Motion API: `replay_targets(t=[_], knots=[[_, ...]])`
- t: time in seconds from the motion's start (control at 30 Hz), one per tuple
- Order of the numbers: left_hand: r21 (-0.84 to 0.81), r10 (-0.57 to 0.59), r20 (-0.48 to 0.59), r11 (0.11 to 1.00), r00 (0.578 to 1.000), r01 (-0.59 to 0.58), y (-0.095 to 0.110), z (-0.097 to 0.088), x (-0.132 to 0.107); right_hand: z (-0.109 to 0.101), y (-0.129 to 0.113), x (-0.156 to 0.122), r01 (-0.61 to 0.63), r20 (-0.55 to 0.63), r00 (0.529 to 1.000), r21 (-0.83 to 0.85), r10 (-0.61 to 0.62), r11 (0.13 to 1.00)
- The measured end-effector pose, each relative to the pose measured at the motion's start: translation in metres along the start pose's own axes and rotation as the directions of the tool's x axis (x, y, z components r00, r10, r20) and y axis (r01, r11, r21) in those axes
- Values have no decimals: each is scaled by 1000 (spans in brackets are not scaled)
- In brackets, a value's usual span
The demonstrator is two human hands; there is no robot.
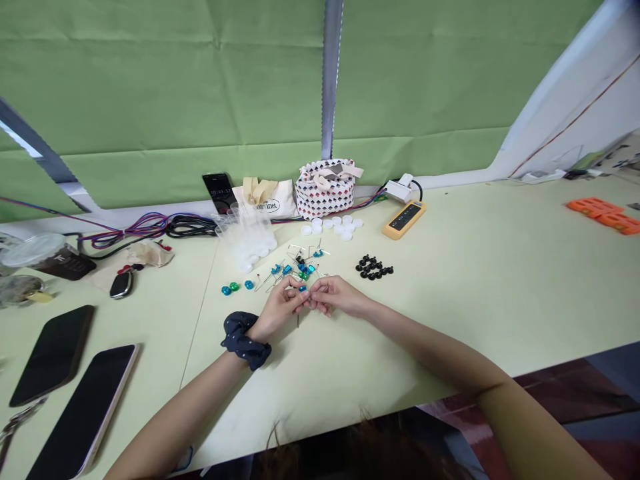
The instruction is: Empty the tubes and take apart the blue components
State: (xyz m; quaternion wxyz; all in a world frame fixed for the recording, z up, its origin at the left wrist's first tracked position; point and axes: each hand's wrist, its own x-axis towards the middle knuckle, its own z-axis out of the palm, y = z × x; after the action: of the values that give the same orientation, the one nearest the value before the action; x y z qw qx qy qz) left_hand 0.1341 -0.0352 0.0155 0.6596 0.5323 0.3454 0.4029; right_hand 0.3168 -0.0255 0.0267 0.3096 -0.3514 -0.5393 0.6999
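Observation:
My left hand [280, 307] pinches a small blue metallic part [303, 288] between thumb and fingertips. A thin rod [298, 321] shows just below that hand; I cannot tell whether it belongs to the part. My right hand [336, 295] meets the left, its fingertips pinched together at the part; what they grip is mostly hidden. Just beyond the hands lies a loose pile of blue and green parts with thin metal wires [287, 269]. Several blue and green round pieces [235, 286] sit left of it. To the right are small black knob-like pieces [374, 267].
Behind the pile stand clear plastic tubes [245, 233], white caps [333, 225], a patterned pouch [326, 190] and a yellow power strip [404, 220]. At left are two phones [85, 417], a car key [121, 284], a drink cup [50, 257] and coiled cables [190, 227]. Orange pieces [603, 215] lie far right.

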Motion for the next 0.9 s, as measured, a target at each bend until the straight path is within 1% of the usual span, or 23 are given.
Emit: replay_targets(t=[0.13,0.27,0.37,0.57,0.7,0.9], knots=[[-8,-5,-19,1000,1000,5,1,1,-1,-1,0,0,6,-16,1000,5,-6,1000],[9,-10,-6,1000,1000,10,1,1,-1,-1,2,1,18,13,1000,-7,-18,1000],[13,-4,-3,1000,1000,4,2,1,-1,-2,2,1,29,-3,1000,8,-28,1000],[21,-9,2,1000,1000,9,2,0,-1,-3,3,1,27,16,1000,6,-27,1000],[10,-9,-14,1000,1000,9,2,0,-1,-4,4,1,15,-3,1000,15,-15,1000],[1,-33,-9,999,999,33,2,1,-1,-3,2,0,13,31,999,11,-13,1000]])
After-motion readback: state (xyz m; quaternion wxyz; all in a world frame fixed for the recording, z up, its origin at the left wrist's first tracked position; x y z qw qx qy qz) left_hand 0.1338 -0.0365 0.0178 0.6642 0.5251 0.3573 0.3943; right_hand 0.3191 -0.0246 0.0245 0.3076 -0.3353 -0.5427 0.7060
